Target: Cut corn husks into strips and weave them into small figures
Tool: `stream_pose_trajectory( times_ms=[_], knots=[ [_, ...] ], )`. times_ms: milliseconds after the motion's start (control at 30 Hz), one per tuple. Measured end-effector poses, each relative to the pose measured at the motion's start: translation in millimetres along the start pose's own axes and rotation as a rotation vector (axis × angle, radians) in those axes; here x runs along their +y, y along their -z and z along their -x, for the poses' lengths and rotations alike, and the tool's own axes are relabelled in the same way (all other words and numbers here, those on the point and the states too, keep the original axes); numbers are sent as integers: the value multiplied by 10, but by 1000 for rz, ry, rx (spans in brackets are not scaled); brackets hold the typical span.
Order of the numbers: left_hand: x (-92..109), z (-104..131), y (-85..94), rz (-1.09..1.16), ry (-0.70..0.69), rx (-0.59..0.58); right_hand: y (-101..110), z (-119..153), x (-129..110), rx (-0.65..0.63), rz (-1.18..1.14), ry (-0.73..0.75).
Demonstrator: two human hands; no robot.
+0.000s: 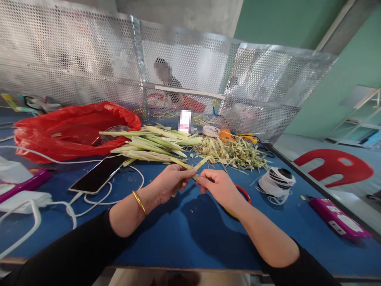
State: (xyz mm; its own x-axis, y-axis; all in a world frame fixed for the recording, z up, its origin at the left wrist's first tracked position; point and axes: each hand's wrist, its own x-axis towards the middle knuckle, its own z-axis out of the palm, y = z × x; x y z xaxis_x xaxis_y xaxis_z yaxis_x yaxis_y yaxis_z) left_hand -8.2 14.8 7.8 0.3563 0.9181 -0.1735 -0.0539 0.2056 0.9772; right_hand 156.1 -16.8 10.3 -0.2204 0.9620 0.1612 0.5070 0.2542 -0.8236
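nearest, over the blue table, two bare forearms reach in from black sleeves, a gold bangle around the left wrist. the left hand is closed on a pale stalk, its thumb laid along it, and the right hand pinches it close by between thumb and forefinger. the stalk therefore lies between the two, touching both; its visible tip slants up, away and to the right, its long axis crossing in front of the right knuckles. a second pale length runs off to the far left from the same grip; whether it is the same piece, bent, cannot be told. a red loop shows partly hidden by the right forearm. to the right lie a spool of white string and a purple box, its white markings not legible; to the left, a dark-screened phone. beyond the hands spread a heap of stalks, pale trimmings and a red plastic bag. farthest, a person sits behind a perforated metal screen. no brand or wording can be read.
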Motion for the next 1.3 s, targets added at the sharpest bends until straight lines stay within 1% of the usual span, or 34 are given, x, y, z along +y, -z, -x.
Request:
stream_pose_trajectory(
  times_ms=[100, 167, 233, 300, 433, 567, 667, 933, 1100, 1167, 1233, 1300],
  knots=[
    [52, 47, 6, 71, 73, -64, 35, -47, 49, -35, -353, -161],
    [71, 80, -5, 97, 118, -89, 37, -83, 92, 5, -602, -257],
    [69, 103, -25, 86, 131, -109, 14, -105, 121, 67, -755, -290],
    [48, 113, -46, 36, 107, -112, -26, -109, 131, 113, -804, -270],
    [-9, 104, -79, -59, 81, -126, -102, -100, 125, 199, -754, -222],
    [-40, 84, -89, -63, 115, -130, -114, -116, 130, 310, -734, -204],
    [-40, 84, -86, -56, 135, -132, -96, -125, 123, 365, -733, -199],
    [25, 130, -60, -69, 140, -214, -88, -118, 83, 380, -709, -184],
    [50, 150, -48, -74, 151, -254, -88, -125, 84, 391, -694, -145],
    [65, 154, -52, -82, 132, -229, -73, -130, 84, 405, -666, -106],
    [85, 151, -60, -83, 97, -180, -50, -133, 79, 409, -625, -82],
    [111, 140, -64, -90, 74, -135, -25, -131, 75, 374, -581, -86]
  ],
)
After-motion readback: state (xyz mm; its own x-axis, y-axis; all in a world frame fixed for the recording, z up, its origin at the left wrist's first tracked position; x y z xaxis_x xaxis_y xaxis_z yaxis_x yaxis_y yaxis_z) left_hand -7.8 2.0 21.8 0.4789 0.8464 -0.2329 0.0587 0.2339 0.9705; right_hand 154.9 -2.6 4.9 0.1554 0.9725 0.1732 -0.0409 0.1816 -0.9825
